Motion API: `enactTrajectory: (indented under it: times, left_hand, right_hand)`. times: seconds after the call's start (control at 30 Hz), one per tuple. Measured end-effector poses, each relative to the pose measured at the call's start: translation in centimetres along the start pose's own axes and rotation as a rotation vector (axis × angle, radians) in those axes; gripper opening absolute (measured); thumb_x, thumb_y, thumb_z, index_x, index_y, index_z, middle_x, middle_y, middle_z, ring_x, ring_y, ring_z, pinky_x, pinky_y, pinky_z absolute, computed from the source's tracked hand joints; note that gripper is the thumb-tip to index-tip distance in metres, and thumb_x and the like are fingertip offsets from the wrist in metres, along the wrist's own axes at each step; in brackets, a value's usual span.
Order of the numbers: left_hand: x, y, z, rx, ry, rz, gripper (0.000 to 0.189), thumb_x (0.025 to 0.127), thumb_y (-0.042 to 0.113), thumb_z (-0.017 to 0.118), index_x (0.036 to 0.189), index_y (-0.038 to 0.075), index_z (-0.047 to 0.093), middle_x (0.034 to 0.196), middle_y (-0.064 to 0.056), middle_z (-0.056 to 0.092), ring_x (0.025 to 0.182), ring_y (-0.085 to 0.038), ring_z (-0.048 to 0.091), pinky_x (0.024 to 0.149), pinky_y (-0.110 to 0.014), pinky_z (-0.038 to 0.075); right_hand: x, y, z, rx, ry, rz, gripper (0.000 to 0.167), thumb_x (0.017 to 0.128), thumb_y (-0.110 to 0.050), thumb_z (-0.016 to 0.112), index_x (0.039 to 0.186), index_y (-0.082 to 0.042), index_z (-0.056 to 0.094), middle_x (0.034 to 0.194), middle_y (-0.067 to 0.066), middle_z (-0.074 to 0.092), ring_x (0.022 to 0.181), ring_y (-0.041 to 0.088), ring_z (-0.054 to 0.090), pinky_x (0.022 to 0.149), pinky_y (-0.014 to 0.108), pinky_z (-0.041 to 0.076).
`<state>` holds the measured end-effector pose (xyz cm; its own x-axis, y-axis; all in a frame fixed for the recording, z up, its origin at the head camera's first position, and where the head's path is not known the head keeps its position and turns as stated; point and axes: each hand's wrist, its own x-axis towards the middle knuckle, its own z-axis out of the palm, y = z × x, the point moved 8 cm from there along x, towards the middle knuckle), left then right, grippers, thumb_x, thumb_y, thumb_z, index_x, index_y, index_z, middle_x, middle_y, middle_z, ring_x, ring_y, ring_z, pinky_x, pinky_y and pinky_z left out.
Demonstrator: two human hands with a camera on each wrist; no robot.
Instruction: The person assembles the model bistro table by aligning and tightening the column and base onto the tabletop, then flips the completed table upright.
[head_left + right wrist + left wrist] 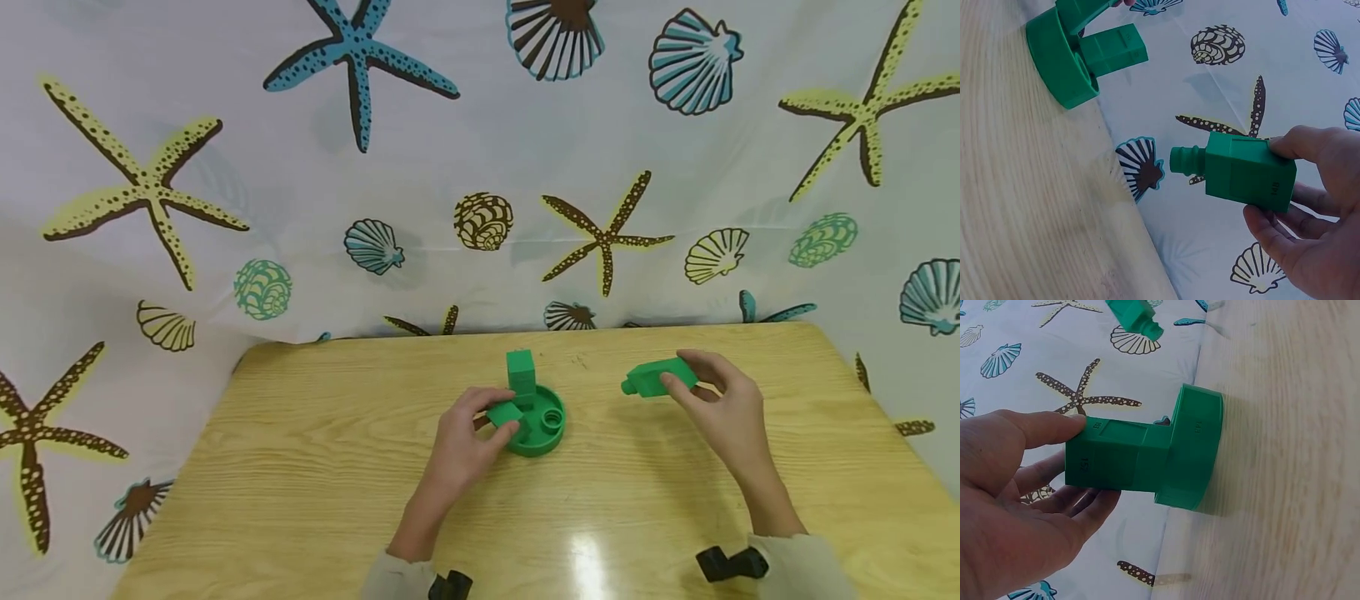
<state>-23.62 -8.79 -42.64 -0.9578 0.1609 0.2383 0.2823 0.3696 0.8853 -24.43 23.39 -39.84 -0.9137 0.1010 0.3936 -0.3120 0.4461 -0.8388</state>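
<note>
A round green base (534, 450) with a raised rim rests on the table. My left hand (467, 435) grips a green block (504, 413) by its upper end, thumb on one side and fingers on the other, and its lower end stands in the base. Behind it in the base rises another green block (521, 367). A ringed socket (552, 419) shows at the base's right side. Off to the right, above the table, my right hand (723, 408) pinches a third green block (1250, 170). Its ribbed round stub (1186, 160) points left towards the base.
The pale wooden table (322, 467) stretches out on both sides of the base. At its far edge hangs a white cloth (420, 192) printed with starfish and shells. Black wrist straps (731, 564) sit at the sleeves.
</note>
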Motion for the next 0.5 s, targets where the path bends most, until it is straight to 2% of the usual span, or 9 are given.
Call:
enactTrajectory:
  times: [0.13, 0.37, 0.5]
  left_hand:
    - [0.1, -0.2, -0.2, -0.015, -0.002, -0.002, 0.038, 0.093, 0.0, 0.075, 0.129, -0.002, 0.066, 0.127, -0.016, 0.062, 0.122, -0.035, 0.06, 0.099, -0.048, 0.055]
    - [0.1, -0.4, -0.6, -0.043, -0.004, 0.003, 0.039, 0.091, -0.002, 0.077, 0.128, -0.001, 0.068, 0.127, -0.015, 0.063, 0.122, -0.035, 0.061, 0.099, -0.052, 0.054]
    - [0.0, -0.5, -0.4, -0.051, -0.016, 0.001, 0.039, 0.091, 0.0, 0.077, 0.129, -0.001, 0.068, 0.126, -0.014, 0.063, 0.122, -0.034, 0.061, 0.099, -0.049, 0.055]
  right_hand:
    - [0.5, -0.9, 0.9, 0.026, -0.017, -0.001, 0.04, 0.095, -0.014, 0.076, 0.133, -0.003, 0.066, 0.121, 0.015, 0.068, 0.104, 0.0, 0.061, 0.082, 0.011, 0.054]
    - [1.1, -2.1, 2.3, 0.098, -0.019, 0.019, 0.038, 0.098, -0.019, 0.074, 0.131, -0.004, 0.067, 0.123, 0.012, 0.068, 0.106, 0.007, 0.063, 0.085, 0.014, 0.054]
    - [0.9, -2.4, 3.0, 0.145, -0.024, 0.018, 0.036, 0.098, -0.018, 0.073, 0.129, -0.003, 0.067, 0.122, 0.012, 0.067, 0.107, 0.009, 0.063, 0.086, 0.015, 0.055]
